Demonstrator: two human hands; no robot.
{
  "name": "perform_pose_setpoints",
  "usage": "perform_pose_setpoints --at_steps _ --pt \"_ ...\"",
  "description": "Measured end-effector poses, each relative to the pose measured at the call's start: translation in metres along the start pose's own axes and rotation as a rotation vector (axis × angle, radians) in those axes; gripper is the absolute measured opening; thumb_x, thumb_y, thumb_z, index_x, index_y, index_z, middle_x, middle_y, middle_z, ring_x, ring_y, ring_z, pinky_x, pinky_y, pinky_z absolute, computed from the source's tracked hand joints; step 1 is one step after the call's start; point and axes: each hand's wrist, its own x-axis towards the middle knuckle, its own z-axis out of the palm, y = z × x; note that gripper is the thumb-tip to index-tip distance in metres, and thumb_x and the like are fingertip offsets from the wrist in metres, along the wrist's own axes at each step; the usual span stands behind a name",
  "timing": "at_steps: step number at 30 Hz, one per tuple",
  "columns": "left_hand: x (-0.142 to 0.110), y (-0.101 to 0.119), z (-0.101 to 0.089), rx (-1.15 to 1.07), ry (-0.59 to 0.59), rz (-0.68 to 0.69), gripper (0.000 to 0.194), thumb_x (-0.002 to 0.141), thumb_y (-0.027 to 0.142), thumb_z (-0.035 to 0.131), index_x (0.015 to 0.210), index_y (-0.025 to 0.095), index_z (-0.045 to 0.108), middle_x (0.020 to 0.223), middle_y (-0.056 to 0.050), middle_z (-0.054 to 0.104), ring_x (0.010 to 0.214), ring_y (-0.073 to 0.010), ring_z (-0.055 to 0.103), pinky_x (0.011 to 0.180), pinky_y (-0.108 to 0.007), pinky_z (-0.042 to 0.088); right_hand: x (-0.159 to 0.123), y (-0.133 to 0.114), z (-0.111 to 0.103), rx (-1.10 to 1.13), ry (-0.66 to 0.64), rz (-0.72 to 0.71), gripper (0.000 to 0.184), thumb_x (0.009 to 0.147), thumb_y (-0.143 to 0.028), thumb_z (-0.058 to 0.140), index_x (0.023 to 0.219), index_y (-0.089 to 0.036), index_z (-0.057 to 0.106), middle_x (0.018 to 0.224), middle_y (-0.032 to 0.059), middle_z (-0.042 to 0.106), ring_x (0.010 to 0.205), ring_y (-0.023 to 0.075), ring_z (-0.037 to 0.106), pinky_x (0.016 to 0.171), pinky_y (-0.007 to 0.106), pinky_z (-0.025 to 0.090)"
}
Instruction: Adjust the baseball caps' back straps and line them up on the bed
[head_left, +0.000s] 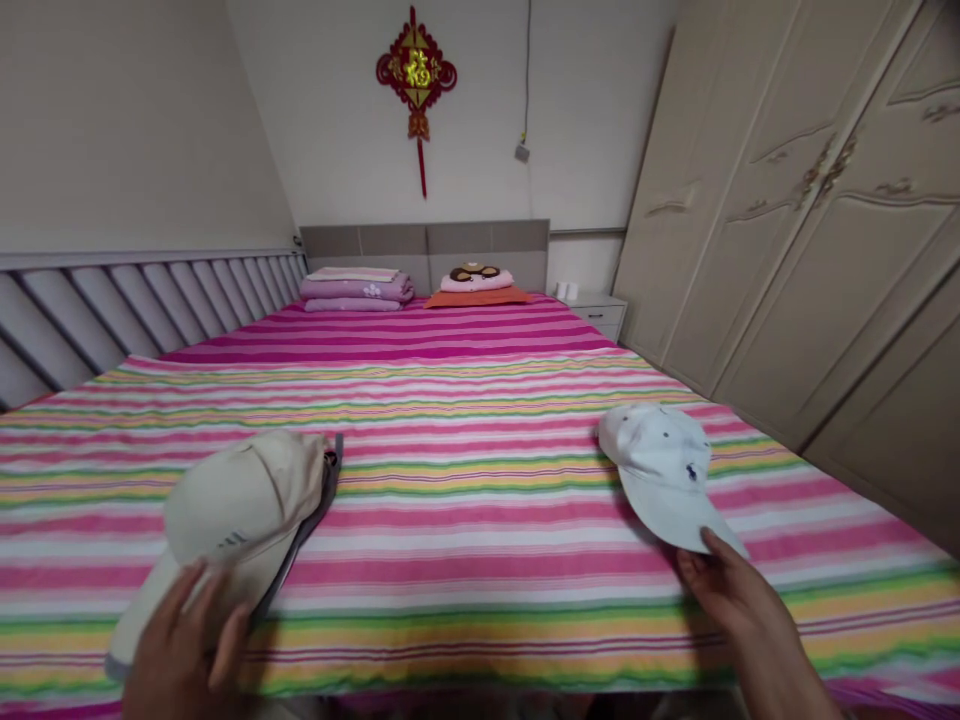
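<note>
"Item one, from where I stand?"

"Beige cap (pixel 225 500), near left part of the striped sheet (pixel 465 540). Brim toward the person, small dark marking (pixel 232 540) on the front, dark grey edging showing along its right side."

"Hand at item one?"

"Left hand (pixel 187 645): over the brim, partly open, fingers parted and slightly curled, thumb standing apart. Nothing visibly pinched; how firmly it touches the brim, I cannot tell."

"Item two?"

"White cap (pixel 652 450), right part of the sheet, well apart from item one. Small dark emblem (pixel 691 472) on the front; brim pointing down toward the person. Whether the crown rests on the cloth, I cannot tell."

"Hand at item two?"

"Right hand (pixel 724 585): closed on the brim's edge, thumb above, fingers below."

"Remaining stock?"

"Far end of the bed: folded purple bedding (pixel 356 290), left; a pink pillow (pixel 480 283) with a brown pattern upon an orange cloth (pixel 480 298), right. Behind these, one grey headboard (pixel 487 245). On the wall, one red hanging ornament (pixel 416 70) with gold characters. Right side: one nightstand (pixel 604 312), one cream wardrobe (pixel 810 250). Left side: one slatted rail (pixel 150 300)."
</note>
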Motion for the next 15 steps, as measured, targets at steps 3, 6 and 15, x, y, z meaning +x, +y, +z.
perform_pose_setpoints --at_steps 3,6,15 --pt "-0.028 0.041 0.043 -0.287 -0.168 -0.289 0.035 0.051 0.023 0.073 0.086 0.024 0.067 0.105 -0.007 0.061 0.113 -0.0304 0.045 0.104 -0.035 0.025 -0.03 0.022 0.019 0.076 -0.061 0.116 0.025 0.068 0.003 0.052 0.076 -0.02 0.057 0.06 -0.0044 0.067 0.052 0.01 0.061 0.048 0.018 0.052" --pt "-0.047 0.077 0.091 -0.666 -0.533 -0.679 0.034 0.057 0.028 0.074 0.09 0.018 0.068 0.1 -0.011 0.065 0.104 -0.0292 0.053 0.095 -0.035 0.036 -0.064 0.053 0.028 0.133 -0.181 0.278 0.027 0.069 -0.002 0.057 0.087 -0.022 0.06 0.072 -0.0023 0.071 0.061 0.0111 0.063 0.056 0.021 0.053" --pt "0.004 0.144 0.145 -1.496 -0.752 -1.014 0.025 0.075 0.034 0.057 0.082 0.012 0.065 0.077 -0.009 0.069 0.094 -0.0245 0.06 0.093 -0.038 0.037 -0.12 0.124 -0.005 -0.366 -0.738 0.416 0.036 0.051 -0.037 0.077 0.084 -0.024 0.068 0.07 0.0049 0.071 0.08 0.0284 0.066 0.074 0.04 0.051"
